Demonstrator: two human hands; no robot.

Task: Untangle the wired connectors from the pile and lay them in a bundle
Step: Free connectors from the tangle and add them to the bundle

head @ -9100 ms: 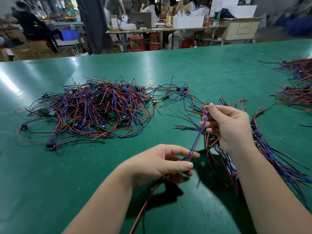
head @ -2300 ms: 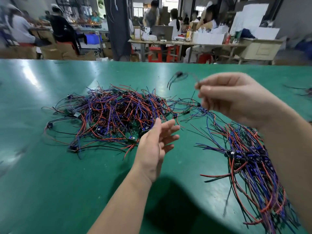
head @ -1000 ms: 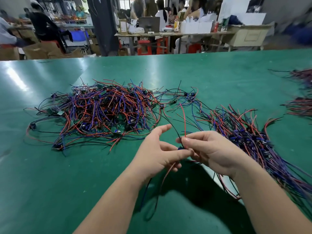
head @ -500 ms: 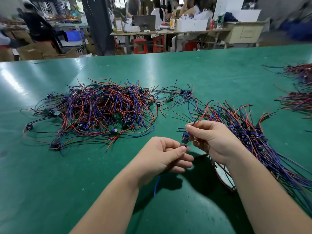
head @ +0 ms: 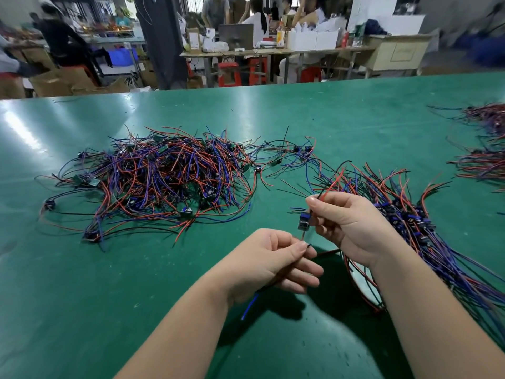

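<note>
Slid nearer along the thin leads (head: 302, 236), left hand (head: 273, 262) apparently pinches them; right hand (head: 348, 227) pinches small blue connector (head: 304, 221), red-blue wire bundle (head: 404, 214) rightward.

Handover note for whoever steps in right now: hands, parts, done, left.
Left hand pinches the lower leads of one wired connector.
Right hand pinches its upper leads, holding it above the table.
Pile: tangled, on the left, many pieces.
Bundle: laid out on the right, beside the right forearm.
Done: this piece is clear of the pile.
Left: lay it on the bundle, then work through the pile.
</note>
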